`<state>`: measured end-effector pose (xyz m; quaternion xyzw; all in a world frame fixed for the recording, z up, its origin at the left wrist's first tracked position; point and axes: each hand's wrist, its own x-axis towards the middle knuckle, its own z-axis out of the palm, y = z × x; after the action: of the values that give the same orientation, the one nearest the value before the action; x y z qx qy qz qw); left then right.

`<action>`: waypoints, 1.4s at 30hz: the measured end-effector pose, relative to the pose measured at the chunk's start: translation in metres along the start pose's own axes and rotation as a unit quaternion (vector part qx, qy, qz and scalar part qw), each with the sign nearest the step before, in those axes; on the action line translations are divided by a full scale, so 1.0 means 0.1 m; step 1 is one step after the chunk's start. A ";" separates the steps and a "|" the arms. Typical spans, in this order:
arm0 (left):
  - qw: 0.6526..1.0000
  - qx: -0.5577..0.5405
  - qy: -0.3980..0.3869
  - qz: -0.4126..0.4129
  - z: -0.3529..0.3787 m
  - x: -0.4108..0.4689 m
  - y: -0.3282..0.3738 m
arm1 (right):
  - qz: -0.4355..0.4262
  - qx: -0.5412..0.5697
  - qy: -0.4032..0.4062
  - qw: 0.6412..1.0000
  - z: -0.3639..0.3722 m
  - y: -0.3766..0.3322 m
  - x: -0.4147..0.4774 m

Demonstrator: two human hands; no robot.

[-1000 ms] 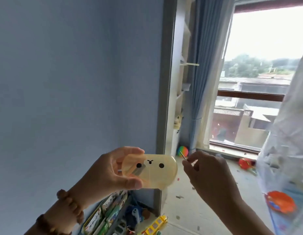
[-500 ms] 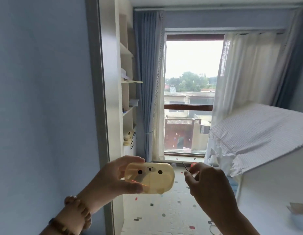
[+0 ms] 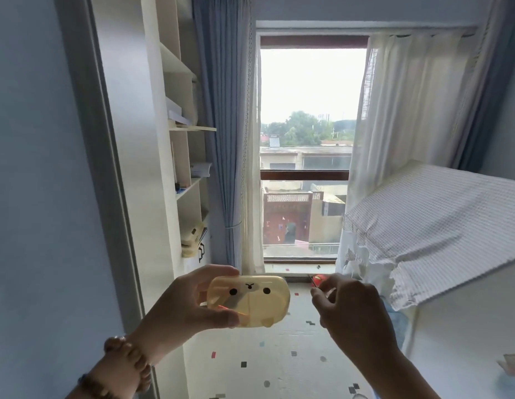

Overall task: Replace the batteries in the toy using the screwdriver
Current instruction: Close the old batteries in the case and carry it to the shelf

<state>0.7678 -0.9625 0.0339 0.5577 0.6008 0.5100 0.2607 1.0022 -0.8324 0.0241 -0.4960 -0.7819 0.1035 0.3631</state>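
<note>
My left hand (image 3: pixel 190 303) grips a translucent yellow oval toy (image 3: pixel 250 301) with two black dot eyes and a small mouth, held up at chest height, face toward me. Thumb below, fingers over its top left. To its right, apart from it, my right hand (image 3: pixel 351 309) is closed on a thin screwdriver (image 3: pixel 313 281); only its slim dark tip shows above the fingers, pointing up and left. The toy's back is hidden.
A tall white shelf unit (image 3: pixel 181 156) with papers stands at the left, next to blue curtains (image 3: pixel 221 139) and a window (image 3: pixel 308 151). A white furniture piece under a checked cloth (image 3: pixel 429 226) fills the right. Speckled floor (image 3: pixel 264 364) lies below.
The view has swung right and up, from the blue wall and floor toys to the window and covered furniture. Both hands keep the same hold and spacing.
</note>
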 end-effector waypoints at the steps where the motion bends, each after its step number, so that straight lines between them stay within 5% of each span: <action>1: 1.000 0.001 -0.001 0.002 -0.06 0.19 -0.07 | 0.006 -0.002 0.001 1.000 0.10 -0.01 0.15; 42: 0.997 -0.060 -0.044 -0.008 -0.90 8.54 -2.83 | 0.021 -0.003 -0.029 0.999 4.15 1.15 7.62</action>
<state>0.3677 -0.1519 0.0277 0.5580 0.5612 0.5183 0.3242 0.6185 -0.0462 0.0221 -0.5105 -0.7815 0.1231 0.3369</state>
